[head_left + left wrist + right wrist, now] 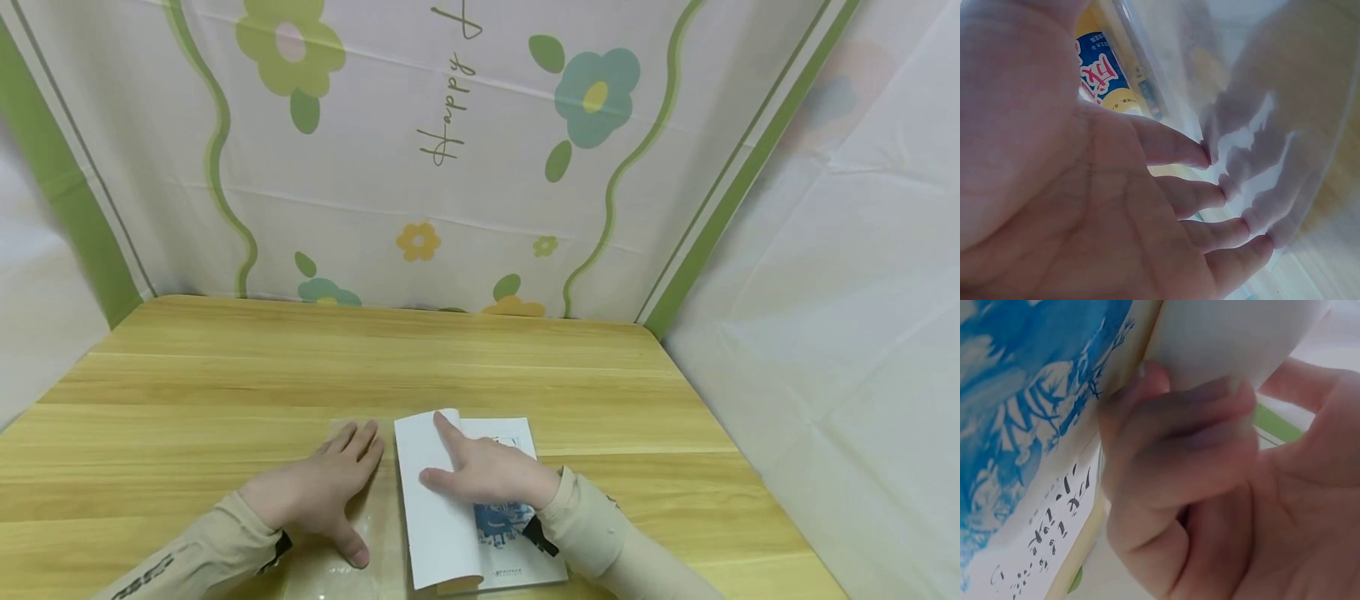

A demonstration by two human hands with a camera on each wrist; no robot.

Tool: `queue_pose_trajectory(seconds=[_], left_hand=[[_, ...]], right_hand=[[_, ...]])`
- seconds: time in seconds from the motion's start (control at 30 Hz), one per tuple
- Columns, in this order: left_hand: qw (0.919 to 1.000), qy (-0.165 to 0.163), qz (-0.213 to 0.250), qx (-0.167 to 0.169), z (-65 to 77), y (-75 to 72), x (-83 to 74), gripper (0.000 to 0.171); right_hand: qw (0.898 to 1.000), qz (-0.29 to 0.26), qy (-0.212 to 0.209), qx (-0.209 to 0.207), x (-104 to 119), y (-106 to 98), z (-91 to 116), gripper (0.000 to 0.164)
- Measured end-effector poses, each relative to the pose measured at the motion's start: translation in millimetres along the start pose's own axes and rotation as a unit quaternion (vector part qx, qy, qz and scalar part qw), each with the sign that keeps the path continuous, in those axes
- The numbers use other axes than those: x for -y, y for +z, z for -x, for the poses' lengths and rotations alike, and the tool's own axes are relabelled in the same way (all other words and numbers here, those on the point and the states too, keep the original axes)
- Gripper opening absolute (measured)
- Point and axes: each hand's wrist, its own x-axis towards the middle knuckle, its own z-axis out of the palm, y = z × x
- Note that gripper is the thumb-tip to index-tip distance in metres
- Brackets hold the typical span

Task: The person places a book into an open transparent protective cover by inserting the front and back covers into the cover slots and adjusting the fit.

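Well short of the bench's far edge [390, 309], our left hand [322, 487] spreads on clear plastic [388, 533]; our right hand [487, 471] pinches a white page [442, 537] of a book [534, 558].

The person's bare left hand [326, 487] reaches forward at the end of a left forearm in a beige cloth sleeve [217, 537], its back turned up, its four fingers stretched out nearly straight and its thumb spread well apart toward the body. The bare right hand [491, 471] comes in from the other side on a similarly sleeved right forearm, its index finger and thumb pointing inward with a gap between them, while the other fingers curl toward the palm in a pinching hold.
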Motion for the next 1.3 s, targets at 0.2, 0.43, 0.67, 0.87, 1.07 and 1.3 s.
queue_pose_trajectory(seconds=[0.2,0.43,0.67,0.87,1.07,1.3], left_hand=[[1.0,-0.002,-0.003,0.001,-0.7,0.1,0.2,0.135],[1.0,-0.002,-0.001,0.001,-0.7,0.2,0.4,0.135],[1.0,0.0,-0.002,0.001,-0.2,0.1,0.9,0.135],[1.0,0.001,0.002,0.004,0.0,-0.6,0.6,0.135],[1.0,-0.002,0.004,0.005,-0.3,-0.7,0.9,0.136],[1.0,0.004,-0.004,0.002,-0.1,0.3,3.0,0.134]], right_hand=[[1.0,-0.018,-0.011,-0.003,-0.6,-0.8,-0.3,0.087],[0.999,-0.033,-0.005,0.005,0.1,-1.8,1.8,0.081],[0.999,-0.031,-0.004,0.01,1.1,-2.2,1.4,0.079],[0.999,-0.028,-0.018,0.012,1.3,-2.0,1.4,0.079],[0.998,-0.043,-0.029,0.02,2.8,-0.7,2.2,0.077],[0.998,-0.044,-0.036,0.034,3.1,-1.3,2.0,0.076]])
